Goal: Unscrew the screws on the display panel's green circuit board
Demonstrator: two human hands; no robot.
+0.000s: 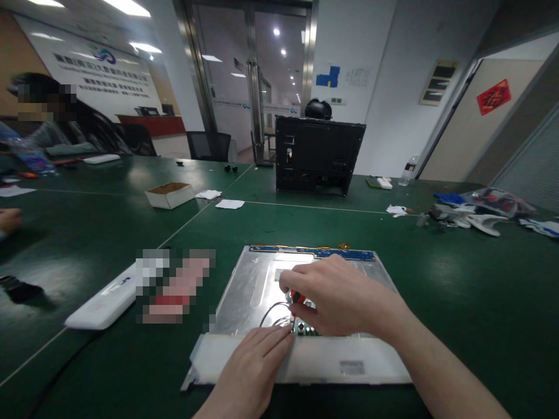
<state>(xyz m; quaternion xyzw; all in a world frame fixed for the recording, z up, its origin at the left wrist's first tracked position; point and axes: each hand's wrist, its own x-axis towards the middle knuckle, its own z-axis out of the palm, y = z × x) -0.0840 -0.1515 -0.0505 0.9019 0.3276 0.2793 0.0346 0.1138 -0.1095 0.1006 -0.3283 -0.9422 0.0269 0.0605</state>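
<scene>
Two hands: both are seen low in the frame, over a flat metal panel (257, 285) lying on the green counter (458, 302).
Right fingers: curled together and pinched around a small tool with a red-orange handle (298, 297); only a short piece of the handle shows, and its tip is hidden under the hand.
Left fingers: held straight and pressed together, laid flat on the white strip (314, 361) along the panel's near edge, the tips just beside a small green circuit board (305, 329).
Right hand (338, 297): arched over the board, knuckles up, the forearm running off the lower right corner.
Left hand (251, 372): palm down, the wrist cut off by the bottom edge.
Panel axis: the long side is seen running left to right, square to the viewer; a blue strip (318, 252) lies along its far edge.
Wires: thin grey loops (271, 311) are seen left of the board; their ends cannot be made out.
Hidden: most of the circuit board is covered by the right hand.
Blurred: a pixelated patch sits left of the panel, beside a white oblong device (102, 302).
Farther off: a black computer case (318, 154) and a shallow cardboard box (169, 194) stand on the counter.
</scene>
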